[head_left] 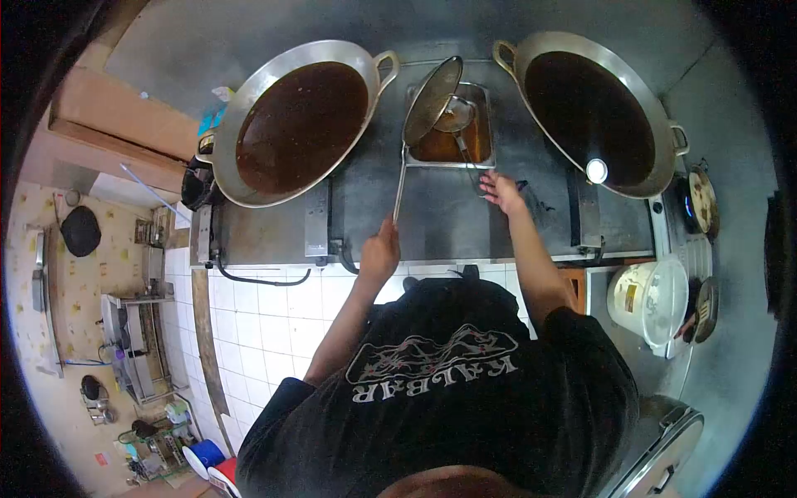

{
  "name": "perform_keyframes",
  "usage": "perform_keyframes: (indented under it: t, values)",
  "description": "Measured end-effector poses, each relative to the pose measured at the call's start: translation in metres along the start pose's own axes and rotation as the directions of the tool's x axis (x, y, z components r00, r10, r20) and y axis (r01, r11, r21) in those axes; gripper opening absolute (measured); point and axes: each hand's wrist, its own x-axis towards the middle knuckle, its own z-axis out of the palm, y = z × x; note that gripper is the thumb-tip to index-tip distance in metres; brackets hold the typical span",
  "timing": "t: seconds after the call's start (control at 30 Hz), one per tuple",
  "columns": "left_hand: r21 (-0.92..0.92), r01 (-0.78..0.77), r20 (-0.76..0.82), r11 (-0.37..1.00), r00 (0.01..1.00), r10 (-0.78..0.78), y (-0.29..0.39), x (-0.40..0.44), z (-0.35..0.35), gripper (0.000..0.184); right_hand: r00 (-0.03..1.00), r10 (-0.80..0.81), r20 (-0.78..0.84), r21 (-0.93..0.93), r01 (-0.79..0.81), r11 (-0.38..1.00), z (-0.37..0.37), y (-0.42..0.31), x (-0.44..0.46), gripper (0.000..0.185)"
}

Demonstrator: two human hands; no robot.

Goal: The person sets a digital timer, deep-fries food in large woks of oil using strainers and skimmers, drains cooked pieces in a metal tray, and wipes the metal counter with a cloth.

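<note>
My left hand (pixel 382 249) is closed around the long thin handle of a large round mesh strainer (pixel 432 104). The strainer is tilted above a rectangular metal tray (pixel 448 164) of brown liquid, covering the tray's left part. A smaller round ladle or skimmer (pixel 455 116) is over the tray, partly behind the strainer, so I cannot tell which it is. My right hand (pixel 501 191) is at the lower end of its handle, just below the tray's near right corner. The fingers seem to grip it loosely, with some fingertips apart.
Two wide two-handled pans of dark brown liquid flank the tray: the left pan (pixel 241 187) and the right pan (pixel 664 170). They stand on a metal counter (pixel 365 199). A white bucket (pixel 635 299) is at the right. Black hoses (pixel 266 282) hang along the counter's front.
</note>
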Motion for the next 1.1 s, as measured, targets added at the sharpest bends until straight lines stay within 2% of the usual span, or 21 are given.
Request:
perform_keyframes:
  t: [0.03,0.1,0.17,0.27,0.43,0.5,0.57,0.67,0.7,0.73,0.77,0.8,0.83,0.87,0.9,0.93,0.97,1.0,1.03,1.07,1.1]
  values:
    - [0.003,0.001,-0.009,1.0,1.0,-0.001,0.004,0.001,-0.001,0.026,1.0,-0.006,0.008,-0.002,0.006,1.0,0.0,0.0,0.016,0.035]
    - [-0.02,-0.006,-0.054,1.0,0.999,0.005,0.008,0.004,-0.003,0.026,0.996,0.058,0.064,0.193,-0.07,0.979,0.003,0.003,0.048,0.03]
    - [-0.017,-0.015,-0.051,1.0,0.999,0.014,0.002,0.014,0.002,0.027,0.996,0.077,0.041,0.188,-0.083,0.979,0.005,0.004,0.072,0.026]
    - [-0.015,-0.028,-0.011,1.0,1.0,0.028,-0.008,0.03,0.002,0.029,0.986,0.088,-0.142,0.013,-0.087,0.996,0.016,-0.016,0.064,0.028]
    - [0.046,0.023,0.084,0.999,0.996,-0.026,0.003,0.044,-0.018,0.03,0.996,0.034,-0.084,0.15,-0.021,0.989,0.016,-0.014,0.051,0.033]
    - [0.042,0.001,-0.028,0.999,1.0,0.0,0.011,0.044,-0.029,0.03,0.997,0.024,-0.071,0.223,-0.008,0.975,0.02,-0.007,0.034,0.033]
    - [0.036,-0.005,-0.08,0.999,0.997,0.008,0.023,0.046,-0.052,0.03,0.99,-0.081,-0.117,0.245,0.108,0.963,0.024,0.004,0.015,0.034]
    - [0.028,-0.019,-0.189,0.999,0.982,0.024,0.018,0.053,-0.098,0.031,0.979,-0.055,-0.197,0.231,0.101,0.968,0.018,0.035,-0.011,0.032]
    - [0.219,0.102,-0.198,0.97,0.978,-0.058,0.022,0.054,-0.12,0.03,0.988,-0.062,-0.139,0.163,0.085,0.983,0.008,0.052,-0.018,0.032]
    - [0.183,0.148,-0.242,0.972,0.965,-0.102,0.011,0.057,-0.138,0.03,0.994,-0.068,-0.08,0.094,0.076,0.993,-0.001,0.069,-0.027,0.032]
    - [0.217,0.094,-0.31,0.972,0.951,-0.022,-0.02,0.059,-0.153,0.03,0.995,-0.098,0.026,0.041,0.096,0.995,-0.006,0.08,-0.042,0.029]
    - [0.375,0.151,-0.325,0.915,0.945,-0.023,-0.045,0.06,-0.173,0.032,0.984,-0.118,0.132,-0.008,0.12,0.993,-0.011,0.087,-0.06,0.027]
    - [0.435,0.227,-0.359,0.872,0.931,-0.063,-0.06,0.062,-0.197,0.034,0.984,-0.111,0.142,-0.008,0.114,0.993,-0.01,0.084,-0.087,0.027]
    - [0.619,0.226,-0.385,0.753,0.922,0.04,-0.091,0.06,-0.215,0.033,0.982,-0.128,0.14,-0.008,0.13,0.991,-0.005,0.076,-0.121,0.025]
    - [0.6,0.348,-0.377,0.72,0.917,-0.129,-0.085,0.064,-0.239,0.031,0.982,-0.134,0.131,-0.012,0.137,0.99,-0.005,0.076,-0.14,0.023]
    - [0.643,0.339,-0.35,0.687,0.928,-0.13,-0.094,0.062,-0.258,0.031,0.978,-0.136,0.157,-0.023,0.141,0.99,-0.021,0.092,-0.14,0.021]
    - [0.653,0.354,-0.358,0.669,0.923,-0.14,-0.162,0.061,-0.275,0.029,0.978,-0.122,0.17,-0.033,0.129,0.991,-0.041,0.11,-0.146,0.019]
    - [0.708,0.345,-0.304,0.616,0.936,-0.175,-0.173,0.058,-0.293,0.028,0.978,-0.162,0.133,-0.055,0.17,0.984,-0.057,0.121,-0.159,0.022]
    - [0.815,0.218,-0.259,0.537,0.966,0.0,-0.209,0.05,-0.31,0.026,0.923,-0.34,0.183,-0.101,0.361,0.927,-0.088,0.156,-0.154,0.028]
    - [0.912,0.182,-0.175,0.368,0.983,-0.052,-0.258,0.046,-0.329,0.025,0.971,-0.238,-0.006,-0.094,0.236,0.967,-0.08,0.137,-0.189,0.029]
    - [0.893,0.265,-0.254,0.363,0.964,-0.079,-0.22,0.041,-0.326,0.024,0.961,-0.255,0.106,0.045,0.251,0.967,-0.126,0.193,-0.178,0.014]
